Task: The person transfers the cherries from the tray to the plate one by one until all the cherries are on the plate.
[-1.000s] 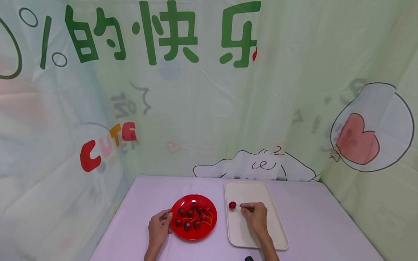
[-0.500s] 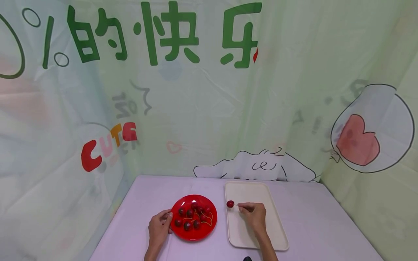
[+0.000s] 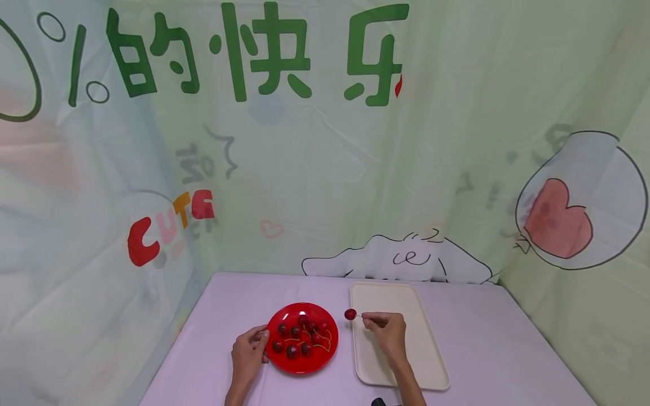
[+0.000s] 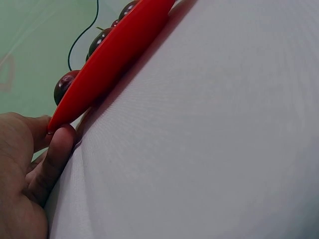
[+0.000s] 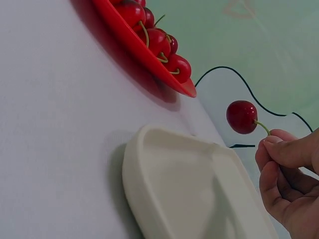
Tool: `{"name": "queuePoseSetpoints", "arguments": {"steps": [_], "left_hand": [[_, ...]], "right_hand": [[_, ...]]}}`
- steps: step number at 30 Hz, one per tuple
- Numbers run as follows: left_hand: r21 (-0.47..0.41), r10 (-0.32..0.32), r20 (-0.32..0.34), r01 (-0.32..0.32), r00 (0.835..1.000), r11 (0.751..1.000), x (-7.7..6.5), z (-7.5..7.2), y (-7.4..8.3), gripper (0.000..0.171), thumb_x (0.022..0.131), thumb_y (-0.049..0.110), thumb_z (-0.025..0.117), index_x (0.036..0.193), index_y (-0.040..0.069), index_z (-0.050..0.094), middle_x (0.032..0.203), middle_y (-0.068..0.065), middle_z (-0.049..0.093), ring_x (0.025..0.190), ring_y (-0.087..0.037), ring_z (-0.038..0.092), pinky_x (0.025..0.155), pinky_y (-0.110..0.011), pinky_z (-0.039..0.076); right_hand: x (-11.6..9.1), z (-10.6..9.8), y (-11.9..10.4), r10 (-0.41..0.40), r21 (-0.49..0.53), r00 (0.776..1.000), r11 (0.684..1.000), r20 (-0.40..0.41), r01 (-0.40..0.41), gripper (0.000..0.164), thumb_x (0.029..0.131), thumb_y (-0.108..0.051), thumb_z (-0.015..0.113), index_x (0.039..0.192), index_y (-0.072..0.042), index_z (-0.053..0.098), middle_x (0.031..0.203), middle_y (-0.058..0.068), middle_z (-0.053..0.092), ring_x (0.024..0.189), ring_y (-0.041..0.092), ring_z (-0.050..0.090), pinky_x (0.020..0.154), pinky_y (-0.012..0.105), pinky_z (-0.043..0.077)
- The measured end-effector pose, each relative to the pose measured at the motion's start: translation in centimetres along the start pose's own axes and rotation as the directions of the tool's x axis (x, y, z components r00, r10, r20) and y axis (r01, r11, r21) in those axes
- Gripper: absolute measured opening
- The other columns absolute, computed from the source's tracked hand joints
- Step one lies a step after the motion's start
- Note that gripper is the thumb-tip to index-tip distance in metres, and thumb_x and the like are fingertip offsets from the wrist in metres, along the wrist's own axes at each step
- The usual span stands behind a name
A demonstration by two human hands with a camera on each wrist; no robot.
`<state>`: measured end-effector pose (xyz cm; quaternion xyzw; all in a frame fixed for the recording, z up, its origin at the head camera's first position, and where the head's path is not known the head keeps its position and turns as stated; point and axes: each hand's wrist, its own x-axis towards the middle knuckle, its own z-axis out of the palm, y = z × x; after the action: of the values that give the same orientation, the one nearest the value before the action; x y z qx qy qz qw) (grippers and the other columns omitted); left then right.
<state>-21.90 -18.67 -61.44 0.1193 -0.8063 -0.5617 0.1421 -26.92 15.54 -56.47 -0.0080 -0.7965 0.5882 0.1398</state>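
A round red plate [image 3: 284, 365] holds several dark red cherries [image 3: 291, 351] with stems. My left hand [image 3: 246, 355] grips the plate's left rim; the left wrist view shows the thumb and a finger [image 4: 57, 149] at that edge. My right hand [image 3: 390, 337] pinches the stem of a single cherry [image 3: 350, 314], and the fruit points left, past the tray's left edge. In the right wrist view this cherry [image 5: 242, 117] hangs in the air above the cream tray [image 5: 144, 184], with thumb and fingertip on its green stem.
The cream rectangular tray [image 3: 376, 372] lies right of the plate, under my right hand. A pale lilac cloth covers the table [image 3: 487, 349]. Printed curtains [image 3: 325, 169] enclose the back and sides. A small dark object [image 3: 378, 402] shows at the bottom edge.
My right hand has moved left with the cherry, from over the tray to just past its left edge. The left hand and the plate have stayed in place.
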Motion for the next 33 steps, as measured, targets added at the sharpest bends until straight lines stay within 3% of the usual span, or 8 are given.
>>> {"name": "queuePoseSetpoints", "arguments": {"steps": [14,18,23,33], "left_hand": [[0.008,-0.015,-0.002,0.015,1.000,1.000,0.0,0.1,-0.1,0.032,0.108,0.013,0.069,0.137,0.001,0.073,0.110,-0.017,0.079,0.050,-0.014,0.063,0.051,-0.021,0.057],[0.007,0.009,-0.005,-0.009,1.000,1.000,0.0,0.0,0.0,0.031,0.108,0.012,0.069,0.136,0.000,0.073,0.109,-0.018,0.079,0.050,-0.012,0.062,0.051,-0.021,0.057],[-0.005,0.033,-0.011,-0.033,0.999,0.999,0.0,-0.2,0.1,0.031,0.108,0.012,0.070,0.135,-0.002,0.074,0.108,-0.018,0.079,0.049,-0.011,0.062,0.050,-0.021,0.057],[-0.021,0.009,0.003,-0.009,1.000,1.000,0.0,-0.2,-0.1,0.031,0.107,0.013,0.071,0.135,-0.001,0.074,0.109,-0.018,0.079,0.050,-0.013,0.063,0.051,-0.022,0.058]], "right_hand": [[-0.6,2.0,-1.1,-0.036,0.042,0.999,0.998,0.001,0.036,0.011,0.087,0.011,0.084,0.095,0.003,0.086,0.093,0.020,0.084,0.075,0.008,0.078,0.070,0.013,0.062],[-0.6,2.6,-1.5,-0.041,0.026,0.999,0.999,0.024,0.040,0.011,0.090,0.008,0.083,0.097,0.000,0.087,0.096,0.018,0.084,0.079,0.014,0.080,0.072,0.014,0.062],[-0.6,3.5,-1.9,-0.026,0.030,0.998,0.999,0.055,0.025,0.012,0.092,0.006,0.082,0.100,-0.002,0.087,0.100,0.018,0.085,0.083,0.020,0.081,0.075,0.015,0.063],[-1.0,5.0,-2.1,0.001,0.055,0.998,0.998,0.066,-0.005,0.012,0.092,0.004,0.083,0.100,-0.004,0.087,0.099,0.015,0.085,0.082,0.016,0.080,0.074,0.013,0.061]]}}
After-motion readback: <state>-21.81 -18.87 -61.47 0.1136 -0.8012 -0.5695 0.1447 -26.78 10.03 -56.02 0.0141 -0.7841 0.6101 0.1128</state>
